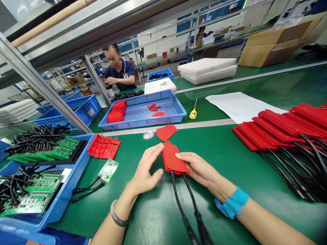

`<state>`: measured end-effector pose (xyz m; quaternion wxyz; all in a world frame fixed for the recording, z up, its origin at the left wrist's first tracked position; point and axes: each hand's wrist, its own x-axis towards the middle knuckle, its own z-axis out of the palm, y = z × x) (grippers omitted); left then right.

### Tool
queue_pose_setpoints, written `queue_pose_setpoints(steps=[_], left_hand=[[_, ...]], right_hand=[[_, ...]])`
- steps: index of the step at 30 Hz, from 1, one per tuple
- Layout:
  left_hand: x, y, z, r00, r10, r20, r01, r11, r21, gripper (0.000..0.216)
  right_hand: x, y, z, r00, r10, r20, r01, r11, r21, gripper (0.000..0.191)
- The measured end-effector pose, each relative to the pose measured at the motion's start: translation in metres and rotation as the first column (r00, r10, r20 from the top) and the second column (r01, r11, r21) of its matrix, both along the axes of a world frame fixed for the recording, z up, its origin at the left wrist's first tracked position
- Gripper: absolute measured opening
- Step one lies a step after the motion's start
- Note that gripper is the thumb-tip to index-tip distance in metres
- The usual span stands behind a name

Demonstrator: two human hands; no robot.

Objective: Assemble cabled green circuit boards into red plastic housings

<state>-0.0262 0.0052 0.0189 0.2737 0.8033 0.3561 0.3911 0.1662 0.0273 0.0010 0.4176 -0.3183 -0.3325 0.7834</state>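
Observation:
A closed red plastic case with two black cables trailing toward me lies on the green bench. My right hand grips its right side, thumb on top. My left hand has its fingers spread, fingertips touching the case's left edge. A loose red lid lies just beyond the case. An open red case half and a green circuit board with black leads lie to the left.
Blue bins of green boards and black cables stand at left. A blue tray with red parts sits ahead, with a yellow screwdriver beside it. Finished red cases with cables are stacked at right, near paper sheets. Another person works across the bench.

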Motion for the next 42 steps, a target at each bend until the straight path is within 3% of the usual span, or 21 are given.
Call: queue_pose_setpoints(steps=[3, 6, 11, 13, 15, 17, 19, 21, 22, 28, 30, 32, 37, 40, 42], left_hand=[[0.0, 0.001, 0.005, 0.987, -0.127, -0.095, 0.141, 0.976, 0.164, 0.042], [0.005, 0.001, 0.003, 0.982, -0.189, -0.022, 0.19, 0.972, 0.139, 0.027], [0.009, -0.003, -0.003, 0.975, -0.178, 0.134, 0.162, 0.979, 0.125, 0.028], [0.008, -0.004, -0.004, 0.978, -0.108, 0.18, 0.088, 0.99, 0.112, 0.029], [0.006, -0.006, -0.006, 0.974, -0.008, 0.226, -0.004, 0.999, 0.052, 0.029], [0.004, -0.006, -0.006, 0.958, 0.076, 0.275, -0.069, 0.997, -0.036, 0.028], [0.004, -0.006, -0.006, 0.943, 0.123, 0.311, -0.092, 0.99, -0.111, 0.025], [0.006, -0.007, -0.006, 0.943, 0.139, 0.301, -0.095, 0.983, -0.157, 0.023], [0.007, -0.007, -0.006, 0.95, 0.14, 0.278, -0.097, 0.982, -0.165, 0.022], [0.014, -0.009, -0.007, 0.977, 0.111, 0.181, -0.081, 0.983, -0.166, 0.014], [0.015, -0.01, -0.008, 0.976, 0.104, 0.189, -0.069, 0.981, -0.18, 0.014], [0.017, -0.011, -0.008, 0.972, 0.11, 0.206, -0.07, 0.979, -0.191, 0.014], [0.024, -0.012, -0.01, 0.961, 0.146, 0.233, -0.108, 0.98, -0.168, 0.015], [0.024, -0.013, -0.011, 0.959, 0.172, 0.224, -0.14, 0.979, -0.152, 0.018], [0.022, -0.012, -0.011, 0.963, 0.173, 0.207, -0.144, 0.979, -0.147, 0.019]], right_hand=[[-0.004, 0.0, -0.005, 0.997, 0.012, -0.075, -0.021, 0.993, -0.12, 0.009], [-0.013, -0.005, -0.009, 0.992, 0.089, -0.094, -0.106, 0.977, -0.185, 0.005], [-0.023, -0.015, -0.009, 0.977, 0.202, -0.073, -0.214, 0.948, -0.234, 0.01], [-0.022, -0.016, -0.006, 0.967, 0.244, 0.076, -0.231, 0.962, -0.147, 0.022], [-0.018, -0.017, -0.002, 0.931, 0.149, 0.334, -0.191, 0.977, 0.096, 0.037], [-0.013, -0.018, 0.004, 0.88, -0.109, 0.463, -0.12, 0.891, 0.438, 0.036], [-0.008, -0.022, 0.011, 0.87, -0.305, 0.387, -0.073, 0.698, 0.712, 0.029], [-0.007, -0.026, 0.015, 0.885, -0.362, 0.293, -0.066, 0.527, 0.848, 0.039], [-0.007, -0.028, 0.017, 0.888, -0.377, 0.265, -0.059, 0.478, 0.876, 0.041], [-0.019, -0.033, 0.017, 0.847, -0.517, 0.122, 0.111, 0.397, 0.911, 0.016], [-0.022, -0.033, 0.017, 0.822, -0.561, 0.101, 0.165, 0.404, 0.9, 0.009], [-0.026, -0.035, 0.018, 0.788, -0.602, 0.13, 0.204, 0.455, 0.867, 0.005], [-0.035, -0.041, 0.018, 0.788, -0.601, 0.132, 0.351, 0.616, 0.705, 0.026], [-0.033, -0.037, 0.016, 0.816, -0.551, 0.172, 0.32, 0.68, 0.659, 0.025], [-0.028, -0.032, 0.017, 0.858, -0.481, 0.182, 0.242, 0.691, 0.681, 0.021]])
